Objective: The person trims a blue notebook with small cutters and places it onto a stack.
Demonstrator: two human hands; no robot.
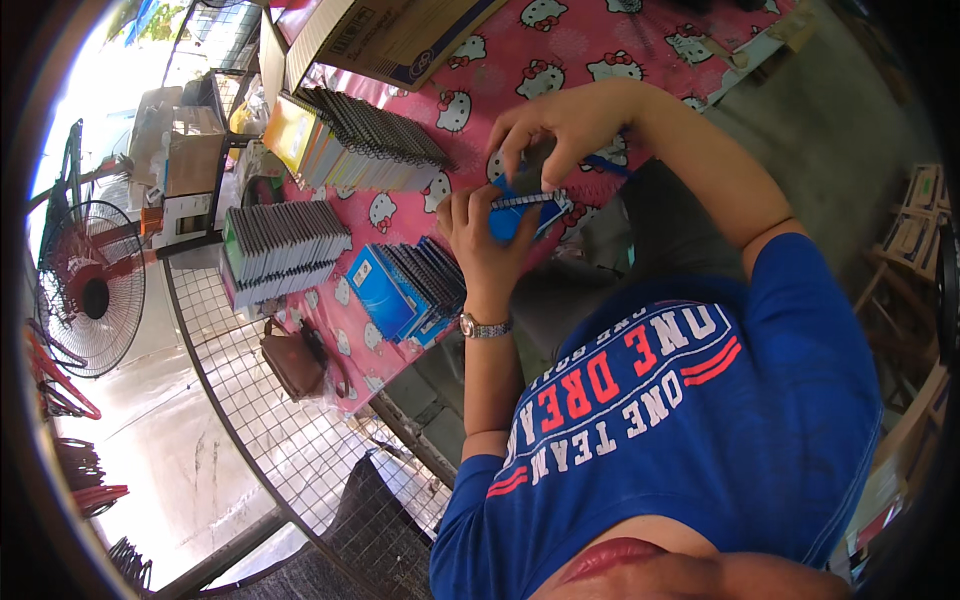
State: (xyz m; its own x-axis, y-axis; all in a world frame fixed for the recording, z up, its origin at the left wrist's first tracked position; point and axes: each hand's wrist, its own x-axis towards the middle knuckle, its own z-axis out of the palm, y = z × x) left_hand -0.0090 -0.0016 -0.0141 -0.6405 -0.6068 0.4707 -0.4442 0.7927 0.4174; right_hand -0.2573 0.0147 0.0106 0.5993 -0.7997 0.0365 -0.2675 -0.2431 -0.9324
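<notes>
Pink cartoon-print tablecloth (490, 85) spread out, cardboard box (400, 40) at its far side, rows of spiral notebooks (375, 145) at left; left hand (478, 232) holds blue notebook (505, 222) by the cloth's near edge, right hand (570, 125) curled at its coil (530, 200), can't tell if gripping; metal wristwatch (487, 327) below left hand

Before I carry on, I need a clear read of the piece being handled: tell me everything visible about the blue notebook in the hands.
The blue notebook is small, with a blue cover and a dark-and-light binding strip, probably wire coils, along its upper edge. It looks tilted. The left hand holds it, thumb across the cover. The right hand arches over the bound edge, thumb and fingers apart; contact is unclear. It sits near the pink tablecloth's near edge; whether it rests there is hidden.
</notes>
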